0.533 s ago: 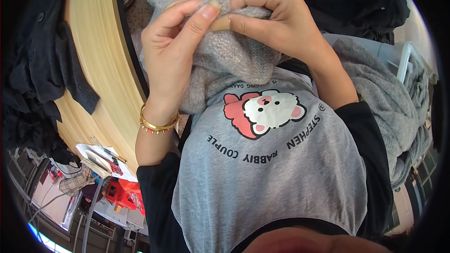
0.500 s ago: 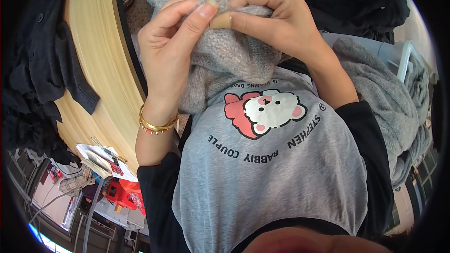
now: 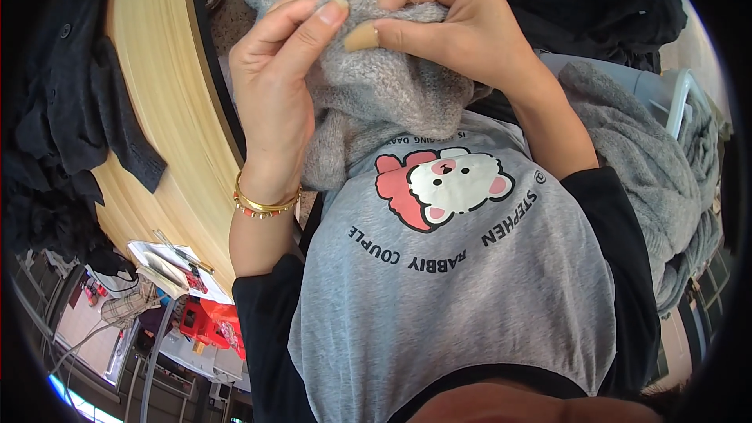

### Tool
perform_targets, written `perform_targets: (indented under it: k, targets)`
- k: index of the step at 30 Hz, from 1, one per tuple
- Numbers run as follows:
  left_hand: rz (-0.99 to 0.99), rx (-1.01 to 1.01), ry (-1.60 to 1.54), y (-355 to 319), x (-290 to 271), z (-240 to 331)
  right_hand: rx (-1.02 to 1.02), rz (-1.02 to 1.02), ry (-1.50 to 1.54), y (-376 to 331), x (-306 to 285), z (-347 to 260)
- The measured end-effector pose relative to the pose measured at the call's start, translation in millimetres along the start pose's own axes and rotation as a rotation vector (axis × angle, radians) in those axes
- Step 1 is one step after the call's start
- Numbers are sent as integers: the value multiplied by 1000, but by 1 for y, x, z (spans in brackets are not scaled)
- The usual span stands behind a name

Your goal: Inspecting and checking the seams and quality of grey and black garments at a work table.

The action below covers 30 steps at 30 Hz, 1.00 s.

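Note:
A fuzzy grey knitted garment is bunched up against my chest, over my grey printed shirt. My left hand, with gold bangles at the wrist, pinches a fold of the knit between thumb and fingers. My right hand grips the same fold from the other side, thumb pressed onto the fabric. The two hands nearly touch at the top of the garment. Part of the garment is hidden behind both hands.
A light wooden table curves along the left, with dark clothing heaped on it and some papers near its edge. Another grey knit lies on a chair at the right. Black fabric sits at the upper right.
Both hands keep hold of the knit. The fingers have shifted slightly along the fold; little else differs.

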<state>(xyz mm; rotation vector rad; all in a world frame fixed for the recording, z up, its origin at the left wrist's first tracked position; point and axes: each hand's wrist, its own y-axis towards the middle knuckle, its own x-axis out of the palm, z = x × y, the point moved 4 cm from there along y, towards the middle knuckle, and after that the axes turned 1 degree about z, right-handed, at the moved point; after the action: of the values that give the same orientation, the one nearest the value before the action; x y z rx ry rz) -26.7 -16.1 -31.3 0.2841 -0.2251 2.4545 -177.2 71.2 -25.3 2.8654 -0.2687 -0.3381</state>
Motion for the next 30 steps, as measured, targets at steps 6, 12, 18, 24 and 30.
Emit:
perform_targets:
  k: [6, 12, 18, 24, 30]
  targets:
    - [11, -171, -138, 6, -7, -6, 215, -10, 94, -10, -5, 5]
    - [-77, -295, -261, -2, 12, -5, -90, -18, 140, -8, -11, 9]
    - [-123, -74, 13, -7, 8, -5, 344, 12, 342, -16, -4, 5]
    - [26, -483, -595, -6, 18, -1, 196, -32, 164, -5, 2, 3]
    - [-115, -528, -678, -11, 32, -4, 208, -44, 268, -9, -20, -4]
